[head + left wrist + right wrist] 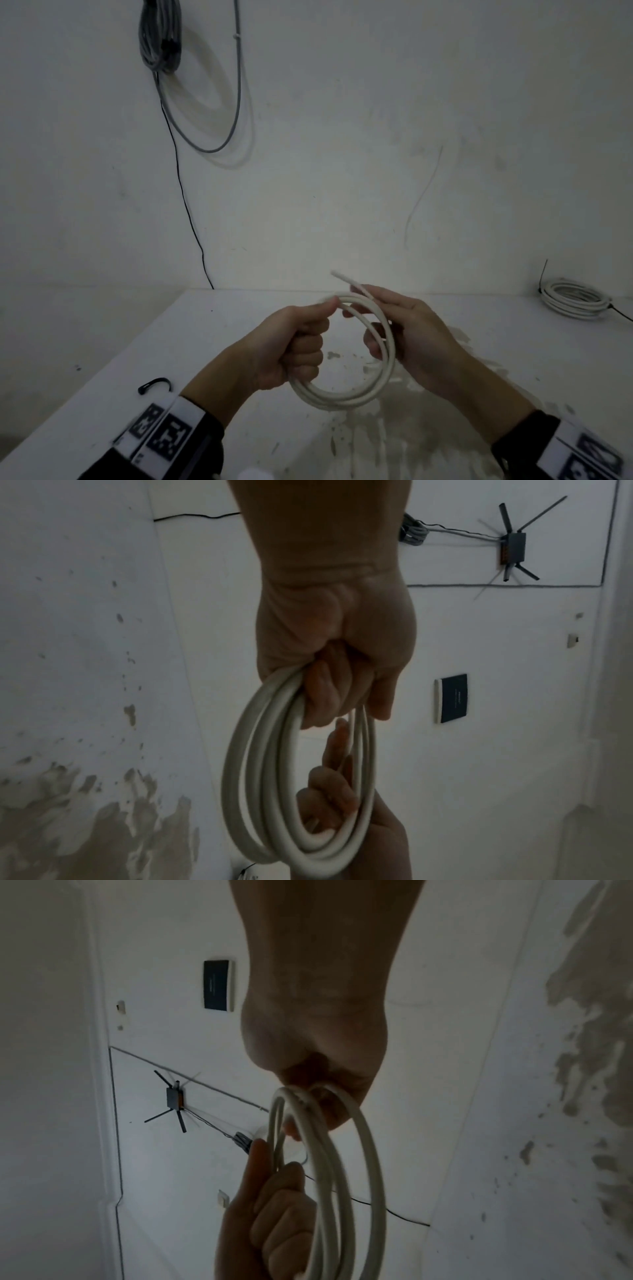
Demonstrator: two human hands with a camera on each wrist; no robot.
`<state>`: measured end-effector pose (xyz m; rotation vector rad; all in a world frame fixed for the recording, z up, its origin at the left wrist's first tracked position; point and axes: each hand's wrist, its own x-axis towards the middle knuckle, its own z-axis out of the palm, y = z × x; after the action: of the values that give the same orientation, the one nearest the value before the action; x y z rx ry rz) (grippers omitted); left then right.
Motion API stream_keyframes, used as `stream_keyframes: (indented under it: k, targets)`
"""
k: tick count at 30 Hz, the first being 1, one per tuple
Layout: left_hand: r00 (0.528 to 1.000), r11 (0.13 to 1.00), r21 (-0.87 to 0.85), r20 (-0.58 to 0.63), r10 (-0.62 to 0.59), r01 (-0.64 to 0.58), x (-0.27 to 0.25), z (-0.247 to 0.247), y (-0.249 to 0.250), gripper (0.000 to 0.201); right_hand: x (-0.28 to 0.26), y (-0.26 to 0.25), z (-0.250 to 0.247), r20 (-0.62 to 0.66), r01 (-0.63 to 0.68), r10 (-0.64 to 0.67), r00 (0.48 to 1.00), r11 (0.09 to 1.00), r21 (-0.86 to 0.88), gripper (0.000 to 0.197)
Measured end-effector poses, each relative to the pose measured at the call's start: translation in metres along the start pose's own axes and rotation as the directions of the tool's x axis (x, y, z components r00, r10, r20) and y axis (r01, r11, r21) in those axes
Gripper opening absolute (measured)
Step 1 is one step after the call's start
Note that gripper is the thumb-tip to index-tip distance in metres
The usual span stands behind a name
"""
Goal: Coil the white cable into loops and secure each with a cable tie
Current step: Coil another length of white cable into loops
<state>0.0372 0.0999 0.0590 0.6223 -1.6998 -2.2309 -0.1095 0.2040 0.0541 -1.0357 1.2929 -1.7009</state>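
A: Left hand (294, 346) is curled tight round the near-left side of the white cable (346, 399) coil, held above the worktop (171, 335)

B: And the right hand (407, 329)?

A: Fingers wrapped over the coil's right side; the free end (342, 277) pokes up and away past them

B: Where's the cable tie (154, 383)?

A: Lying on the worktop, left of the left wrist, so that hand is nearer, I'd judge
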Motion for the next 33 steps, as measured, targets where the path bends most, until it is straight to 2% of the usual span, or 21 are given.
stream_keyframes:
  k: [2,4,6,8,11,15,18,20,22,25,27,29,31,33]
  targets:
    - [1.0,0.998,0.068,-0.02,0.004,-0.002,0.0,0.002,0.003,0.048,-0.003,-0.002,0.001,0.107,-0.002,0.001,0.994,1.0,0.008,0.032]
    - [1.0,0.991,0.133,-0.028,-0.003,0.006,0.0,0.004,0.005,0.048,-0.005,-0.003,0.003,0.163,0.006,-0.001,0.987,1.0,-0.028,0.037]
    - [0.999,0.981,0.196,-0.035,-0.009,0.016,0.0,0.006,0.007,0.048,-0.005,-0.002,0.005,0.163,0.043,-0.016,0.987,0.985,-0.165,0.045]
    - [0.999,0.972,0.231,-0.039,-0.022,0.031,0.0,0.006,0.01,0.045,-0.005,-0.001,0.007,0.163,0.08,-0.031,0.986,0.949,-0.304,0.037]
    - [0.995,0.983,0.163,0.034,-0.091,0.084,-0.001,0.003,0.014,0.04,-0.006,-0.003,0.003,0.2,0.048,0.035,0.979,0.918,-0.393,0.032]
    - [0.981,0.986,0.034,0.101,-0.164,0.162,0.004,-0.001,0.013,0.066,-0.003,-0.009,0.0,0.206,-0.026,0.139,0.969,0.881,-0.472,0.036]
    - [0.982,0.981,0.068,0.051,-0.183,0.18,0.007,0.006,0.011,0.055,-0.002,-0.011,-0.001,0.214,-0.047,0.179,0.96,0.86,-0.507,0.04]
    - [0.99,0.98,0.145,0.001,-0.141,0.139,0.007,0.013,0.011,0.047,-0.001,-0.012,-0.002,0.211,-0.052,0.183,0.96,0.86,-0.508,0.042]
    - [0.997,0.974,0.219,-0.058,-0.05,0.061,0.007,0.016,0.012,0.046,-0.003,-0.014,-0.004,0.23,-0.037,0.17,0.958,0.871,-0.49,0.04]
    - [0.988,0.911,0.409,-0.11,0.106,-0.052,0.008,0.017,0.014,0.043,-0.005,-0.016,-0.006,0.283,-0.08,0.218,0.934,0.899,-0.431,0.039]
    - [0.978,0.829,0.548,-0.086,0.188,-0.111,0.007,0.017,0.015,0.042,-0.004,-0.017,-0.004,0.226,-0.171,0.259,0.939,0.922,-0.346,0.045]
    - [0.975,0.767,0.625,-0.039,0.217,-0.146,0.006,0.02,0.013,0.044,-0.003,-0.017,-0.001,0.106,-0.225,0.265,0.958,0.931,-0.286,0.05]
    - [0.983,0.746,0.653,-0.014,0.185,-0.131,0.005,0.023,0.011,0.045,-0.001,-0.011,0.003,0.0,-0.174,0.183,0.983,0.935,-0.31,0.051]
    - [0.992,0.75,0.656,-0.012,0.123,-0.085,0.005,0.023,0.008,0.044,0.0,-0.002,0.004,-0.036,-0.09,0.082,0.996,0.929,-0.359,0.051]
